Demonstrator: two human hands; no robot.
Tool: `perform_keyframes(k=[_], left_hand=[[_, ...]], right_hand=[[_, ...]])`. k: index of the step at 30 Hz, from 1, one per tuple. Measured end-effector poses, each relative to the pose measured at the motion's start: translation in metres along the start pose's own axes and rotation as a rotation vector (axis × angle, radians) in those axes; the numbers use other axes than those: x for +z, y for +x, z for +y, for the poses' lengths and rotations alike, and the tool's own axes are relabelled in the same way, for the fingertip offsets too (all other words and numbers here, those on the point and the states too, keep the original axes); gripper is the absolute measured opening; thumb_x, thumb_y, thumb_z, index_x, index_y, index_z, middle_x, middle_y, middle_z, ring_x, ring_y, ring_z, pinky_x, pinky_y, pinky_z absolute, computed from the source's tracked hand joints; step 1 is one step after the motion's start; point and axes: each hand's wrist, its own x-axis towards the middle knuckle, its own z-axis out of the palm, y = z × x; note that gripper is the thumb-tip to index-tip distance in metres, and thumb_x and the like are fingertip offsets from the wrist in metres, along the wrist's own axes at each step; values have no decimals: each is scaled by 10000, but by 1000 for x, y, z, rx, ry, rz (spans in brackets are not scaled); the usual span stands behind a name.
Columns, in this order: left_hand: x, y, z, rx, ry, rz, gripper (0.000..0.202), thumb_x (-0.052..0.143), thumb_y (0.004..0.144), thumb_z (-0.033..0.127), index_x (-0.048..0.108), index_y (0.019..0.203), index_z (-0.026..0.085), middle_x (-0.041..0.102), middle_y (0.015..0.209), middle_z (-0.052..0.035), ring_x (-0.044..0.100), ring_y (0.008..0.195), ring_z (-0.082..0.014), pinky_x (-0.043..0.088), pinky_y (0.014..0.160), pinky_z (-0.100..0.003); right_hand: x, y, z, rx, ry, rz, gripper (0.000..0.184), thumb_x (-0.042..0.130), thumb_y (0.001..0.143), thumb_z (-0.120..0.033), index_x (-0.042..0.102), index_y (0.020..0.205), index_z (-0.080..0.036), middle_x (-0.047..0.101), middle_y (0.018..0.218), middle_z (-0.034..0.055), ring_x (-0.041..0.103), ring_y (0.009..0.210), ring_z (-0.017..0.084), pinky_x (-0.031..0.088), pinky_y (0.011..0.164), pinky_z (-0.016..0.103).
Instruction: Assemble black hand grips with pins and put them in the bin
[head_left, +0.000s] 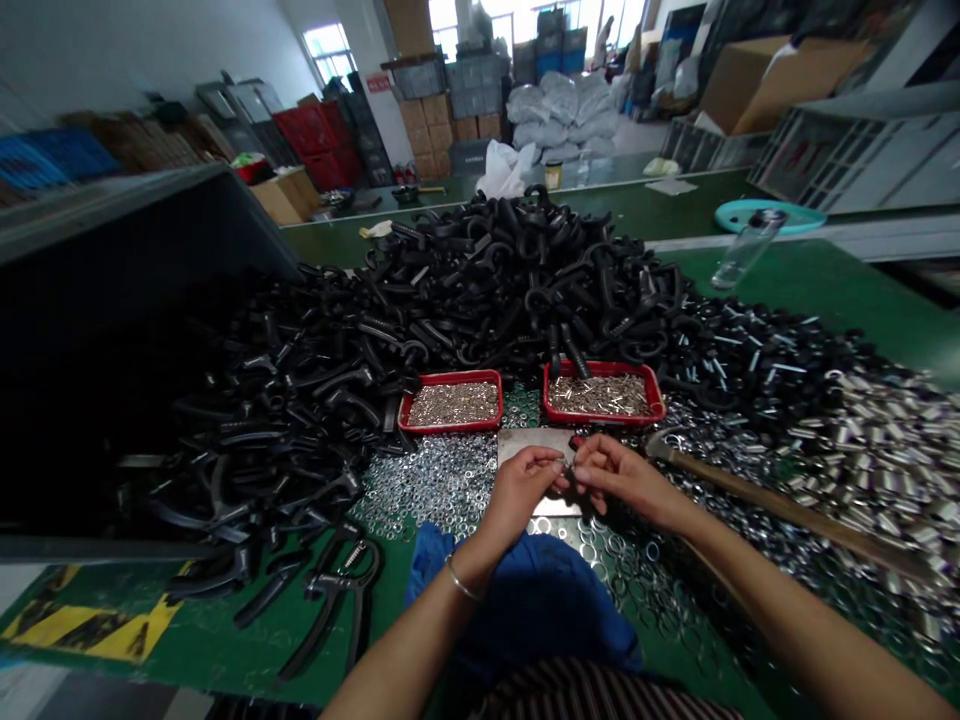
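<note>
My left hand (527,482), a bangle on its wrist, is closed in a pinch over a flat metal plate (517,443). Close against it, my right hand (622,480) also pinches with thumb and fingertips. Between the fingertips sits a small part, too tiny to make out. Just beyond the hands stand two red trays: the left tray (450,429) holds small metal pieces, the right tray (553,412) small pins. Loose metal rings (431,480) lie left of the plate. To the right rests a hammer (772,500) with a wooden handle.
A large heap of black plastic handles (487,270) rises behind the trays. An assembled hand grip (341,590) with a spring lies front left. Metal sleeves (877,450) are piled at right. A dark bin (150,220) flanks the left, and a clear bottle (746,250) stands back right.
</note>
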Motion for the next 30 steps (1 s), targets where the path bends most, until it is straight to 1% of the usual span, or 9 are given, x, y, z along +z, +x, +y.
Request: perform_keyframes(k=[4,7,8,13,18,21,24,28,30], left_hand=[[1,-7,0,-95,-109,-54,331,741,804,372,651,992,115,713,806,-64,678,715,-141,526,732,-277],[-2,-10,1,-156,-147,-109,359,758,795,393,650,999,117,712,806,-64,676,706,-136,524,732,-280],[-4,-10,2,-161,-138,-109,368,764,789,399,651,996,117,711,802,-64,676,704,-137,525,731,-280],[-4,-10,2,-125,-64,6,392,782,763,422,653,967,113,702,768,-56,674,697,-146,528,701,-274],[-3,-12,2,-122,-71,26,382,790,755,415,666,952,112,694,750,-48,661,679,-133,520,689,-260],[-6,-15,-1,-109,-127,34,364,798,750,404,677,941,119,684,747,-33,650,671,-123,515,687,-253],[-9,-19,-2,-86,-166,30,354,796,754,404,689,955,132,686,761,-27,649,685,-122,514,701,-254],[-11,-24,0,-53,-169,4,370,822,721,412,710,935,131,703,784,-37,648,698,-123,518,723,-261],[-13,-25,0,-8,-139,-14,368,819,725,416,721,938,132,712,813,-50,649,711,-128,521,733,-269]], right_hand=[[1,-1,-1,7,59,-44,292,719,855,-426,532,869,-203,646,721,-37,547,495,72,407,470,209],[-2,0,3,32,144,-46,251,702,881,-396,555,867,-193,642,721,-35,549,496,68,422,490,215],[-3,1,5,41,182,-49,240,704,882,-385,559,872,-193,642,728,-34,556,508,71,433,499,217],[1,4,10,17,286,-61,209,725,873,-327,566,933,-205,649,780,-30,628,634,101,495,608,238],[4,7,8,2,271,-92,222,726,872,-331,569,967,-206,678,848,-5,670,709,129,517,688,273],[6,7,8,42,279,-81,232,744,853,-331,587,974,-209,678,878,6,673,762,144,530,723,292],[10,5,9,112,342,-45,255,768,823,-350,618,984,-221,675,899,9,670,809,159,552,748,307],[13,2,13,234,411,-9,227,783,807,-329,687,988,-232,693,930,20,669,841,148,565,763,262],[14,3,16,256,420,21,236,804,782,-315,708,986,-244,699,941,21,669,832,144,571,763,249]])
